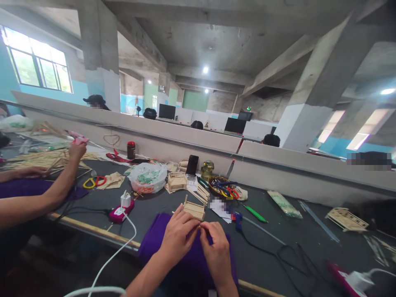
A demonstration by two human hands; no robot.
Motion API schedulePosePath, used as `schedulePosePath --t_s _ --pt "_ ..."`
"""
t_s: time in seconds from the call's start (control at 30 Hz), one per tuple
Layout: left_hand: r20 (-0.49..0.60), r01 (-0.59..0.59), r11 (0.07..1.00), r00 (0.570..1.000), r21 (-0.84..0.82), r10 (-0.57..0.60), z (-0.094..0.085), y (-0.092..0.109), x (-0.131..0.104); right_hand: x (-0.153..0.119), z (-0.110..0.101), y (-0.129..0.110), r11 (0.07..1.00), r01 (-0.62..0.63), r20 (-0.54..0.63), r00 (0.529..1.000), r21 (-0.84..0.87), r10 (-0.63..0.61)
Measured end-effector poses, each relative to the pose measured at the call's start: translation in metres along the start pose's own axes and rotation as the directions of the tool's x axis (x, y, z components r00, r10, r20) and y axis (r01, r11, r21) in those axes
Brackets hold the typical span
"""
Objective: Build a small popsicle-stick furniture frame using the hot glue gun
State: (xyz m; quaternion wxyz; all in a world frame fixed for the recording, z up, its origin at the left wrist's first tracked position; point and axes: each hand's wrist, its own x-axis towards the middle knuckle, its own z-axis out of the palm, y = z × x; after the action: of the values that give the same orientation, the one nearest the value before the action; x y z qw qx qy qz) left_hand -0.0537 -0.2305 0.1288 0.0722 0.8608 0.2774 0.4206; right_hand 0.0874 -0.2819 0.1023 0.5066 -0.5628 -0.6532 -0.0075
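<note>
My left hand (180, 231) is closed round the near side of a small wooden stick model (194, 209), which has thin posts standing up at its corners. Beside it, my right hand (215, 243) has thumb and forefinger pinched together at the model's near edge; whatever is between those fingertips is too small to make out. Both hands are over a purple cloth (154, 235) at the table's front edge, their fingertips nearly touching.
A purple power strip (117, 214) with a white cable lies left. Behind are a plastic bag (147, 177), a phone (192, 165) and a basket of tools (221, 185). A blue glue gun (238, 221) and green cutter (256, 213) lie right. At left another person's hand (77, 149) holds a pink tool.
</note>
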Motion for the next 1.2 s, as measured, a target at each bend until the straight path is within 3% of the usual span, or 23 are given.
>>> schedulePosePath --t_s 0.33,0.57,0.8,0.97,1.2 --pt "0.038 0.077 0.969 0.997 -0.234 -0.070 -0.007 0.014 -0.035 -0.026 -0.018 -0.033 0.996 0.029 0.074 0.997 -0.084 -0.023" --pt "0.042 0.099 0.951 0.995 -0.293 -0.091 -0.012 0.032 -0.064 -0.048 -0.037 -0.057 0.995 0.018 0.142 0.990 -0.095 -0.004" --pt "0.033 0.079 0.953 0.997 -0.294 -0.072 -0.005 0.046 -0.069 -0.058 -0.053 -0.060 0.992 -0.021 0.169 0.985 -0.125 0.042" --pt "0.055 0.101 0.964 0.994 -0.247 -0.090 -0.002 0.034 -0.072 -0.060 -0.037 -0.048 0.993 -0.112 0.169 0.979 -0.041 0.117" --pt "0.111 0.228 0.943 0.972 -0.243 -0.206 0.003 -0.006 -0.080 -0.060 -0.001 -0.026 0.968 -0.241 0.182 0.957 0.070 0.225"
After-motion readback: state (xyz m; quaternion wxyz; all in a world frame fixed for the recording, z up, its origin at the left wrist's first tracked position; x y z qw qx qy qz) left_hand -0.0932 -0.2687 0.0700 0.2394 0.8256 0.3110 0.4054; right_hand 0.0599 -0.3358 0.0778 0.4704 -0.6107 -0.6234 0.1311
